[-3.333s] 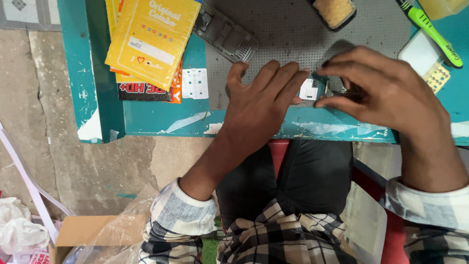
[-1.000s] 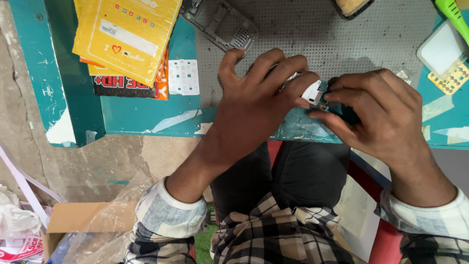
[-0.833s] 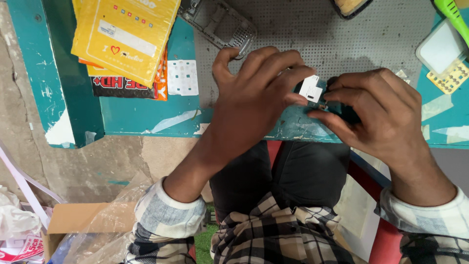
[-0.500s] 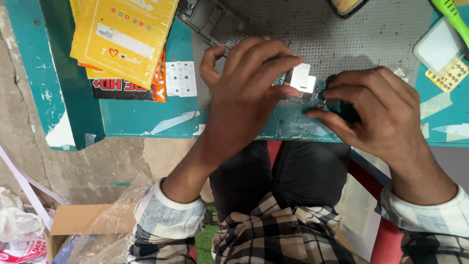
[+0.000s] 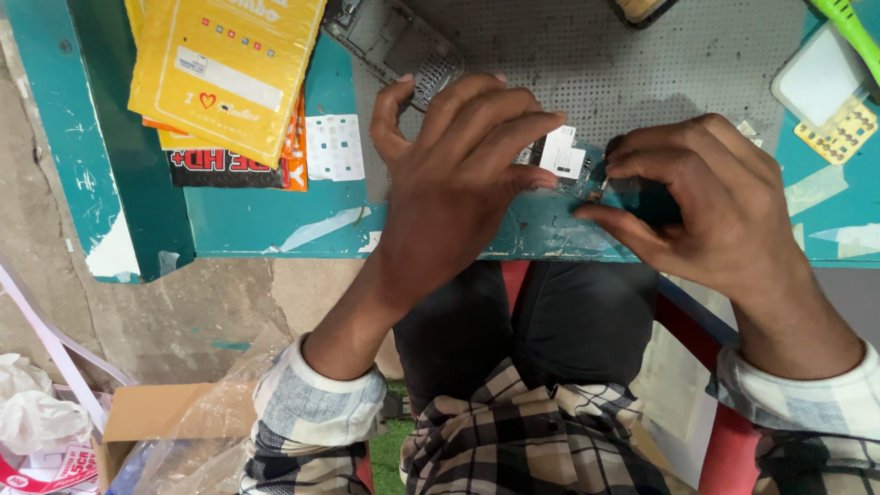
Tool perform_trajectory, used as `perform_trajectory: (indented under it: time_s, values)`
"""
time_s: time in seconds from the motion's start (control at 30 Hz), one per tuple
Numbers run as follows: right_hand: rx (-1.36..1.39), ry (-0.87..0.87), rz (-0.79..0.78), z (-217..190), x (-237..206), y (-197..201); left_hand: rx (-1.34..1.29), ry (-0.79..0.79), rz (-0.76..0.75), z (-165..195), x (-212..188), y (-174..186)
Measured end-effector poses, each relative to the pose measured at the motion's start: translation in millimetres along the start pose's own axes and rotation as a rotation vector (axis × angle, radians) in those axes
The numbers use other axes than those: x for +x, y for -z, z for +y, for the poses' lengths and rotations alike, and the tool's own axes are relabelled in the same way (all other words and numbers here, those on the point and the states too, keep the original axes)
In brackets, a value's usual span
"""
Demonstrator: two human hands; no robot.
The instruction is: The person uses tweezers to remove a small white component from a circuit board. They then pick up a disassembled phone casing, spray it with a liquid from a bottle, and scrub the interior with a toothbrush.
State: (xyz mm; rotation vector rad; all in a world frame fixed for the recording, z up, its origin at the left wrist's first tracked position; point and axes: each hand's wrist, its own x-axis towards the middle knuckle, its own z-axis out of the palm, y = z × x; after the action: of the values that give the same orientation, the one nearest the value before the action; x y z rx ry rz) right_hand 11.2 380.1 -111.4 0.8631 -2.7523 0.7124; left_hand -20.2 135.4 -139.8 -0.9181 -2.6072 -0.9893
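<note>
Your left hand point(image 5: 458, 192) lies spread on the circuit board point(image 5: 561, 158) at the counter point(image 5: 238, 229) edge; your right hand point(image 5: 706, 202) pinches its right end. Beyond the board, left, lies a phone frame point(image 5: 394, 41).

phone repair workshop | perforated mat point(image 5: 642, 64), gutted handset point(image 5: 394, 41) (scuffed teal bench point(image 5: 247, 220))

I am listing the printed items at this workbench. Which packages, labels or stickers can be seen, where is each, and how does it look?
Yellow packet: top left on the teal bench, flat rectangle, topmost of a stack.
Orange and black packet: under the yellow one, only its edge shows.
White sticker sheet: right of the stack, small square with a grid.
White label: on the small part between the hands.
</note>
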Motion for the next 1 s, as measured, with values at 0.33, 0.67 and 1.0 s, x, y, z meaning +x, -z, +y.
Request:
perform_trajectory:
  time_s: [0.33,0.67,1.0]
  values:
    - [0.045,-0.009,0.007,-0.8,-3.3,2.2,0.004,-0.059,-0.010,2.8,-0.3,-0.2]
    - [0.054,0.013,0.040,-2.9,-3.7,4.8,-0.017,-0.025,0.002,3.7,-2.4,-2.6]
    - [0.028,0.039,0.045,-1.8,-3.5,4.4,-0.008,-0.072,-0.022,0.9,-3.5,-8.0]
